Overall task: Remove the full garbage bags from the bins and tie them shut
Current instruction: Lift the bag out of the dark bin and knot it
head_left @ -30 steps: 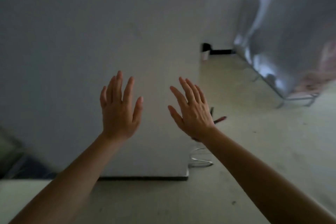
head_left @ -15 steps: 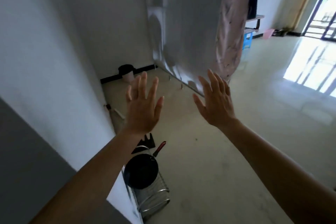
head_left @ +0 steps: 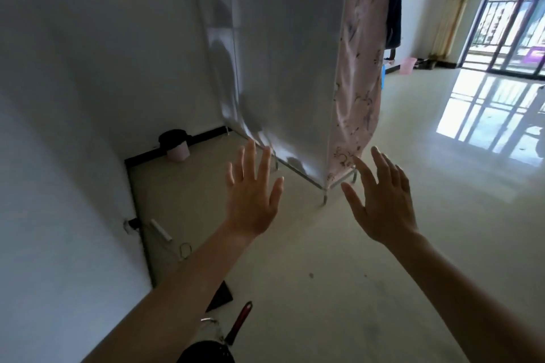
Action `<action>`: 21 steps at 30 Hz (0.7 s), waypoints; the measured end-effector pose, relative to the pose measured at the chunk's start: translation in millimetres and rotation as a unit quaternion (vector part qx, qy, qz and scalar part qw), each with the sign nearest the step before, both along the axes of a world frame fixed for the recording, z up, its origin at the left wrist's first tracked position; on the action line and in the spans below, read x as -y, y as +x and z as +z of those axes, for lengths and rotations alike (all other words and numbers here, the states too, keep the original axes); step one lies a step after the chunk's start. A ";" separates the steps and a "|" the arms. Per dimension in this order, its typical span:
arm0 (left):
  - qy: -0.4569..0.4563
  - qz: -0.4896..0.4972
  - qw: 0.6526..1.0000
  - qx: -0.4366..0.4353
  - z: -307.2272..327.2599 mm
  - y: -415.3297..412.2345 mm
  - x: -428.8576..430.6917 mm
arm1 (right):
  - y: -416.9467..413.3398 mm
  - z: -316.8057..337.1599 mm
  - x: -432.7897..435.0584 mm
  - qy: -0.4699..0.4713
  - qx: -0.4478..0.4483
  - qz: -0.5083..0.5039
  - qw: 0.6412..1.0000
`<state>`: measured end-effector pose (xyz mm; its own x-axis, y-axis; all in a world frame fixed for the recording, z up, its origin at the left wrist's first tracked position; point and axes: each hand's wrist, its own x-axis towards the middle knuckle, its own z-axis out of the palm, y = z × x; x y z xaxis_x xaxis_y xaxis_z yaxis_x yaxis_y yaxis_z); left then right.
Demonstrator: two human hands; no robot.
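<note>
I hold both hands up in front of me, backs toward me, and neither has hold of anything. My left hand has its fingers straight and fanned apart, and my right hand is likewise spread wide, its fingers pointing up and away from me.

The small round pink plastic waste bin stands on the pale glossy floor against the black skirting at the foot of the white wall. It is well apart from my fingers, beyond and to the left of my left hand, and farther still from my right. It stands upright, long axis vertical, mouth facing up. The black plastic garbage bag sits in it, its dark top bulging above the rim.

Between the bin and my right hand stands a tall white fabric wardrobe with a pink flowered front. A second pink bucket stands far off near the balcony doors; I cannot tell what it holds.
</note>
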<state>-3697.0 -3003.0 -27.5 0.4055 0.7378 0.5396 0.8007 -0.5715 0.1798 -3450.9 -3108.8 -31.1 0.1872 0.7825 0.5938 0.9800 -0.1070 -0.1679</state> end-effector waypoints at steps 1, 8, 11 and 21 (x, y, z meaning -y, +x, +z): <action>0.000 0.006 1.000 -0.004 -5.2 9.4 -23.1 | 7.8 -7.5 -27.7 -0.015 0.001 0.016 1.000; -0.023 0.102 0.995 -0.001 11.4 33.9 -158.3 | 44.6 2.5 -226.5 -0.061 0.013 0.139 0.988; -0.021 0.143 0.989 0.014 23.1 21.2 -213.6 | 41.6 16.3 -309.5 -0.060 0.000 0.168 0.984; -0.034 0.225 0.973 0.045 -25.0 -50.5 -427.2 | -40.5 -19.8 -575.4 -0.073 0.038 0.287 0.954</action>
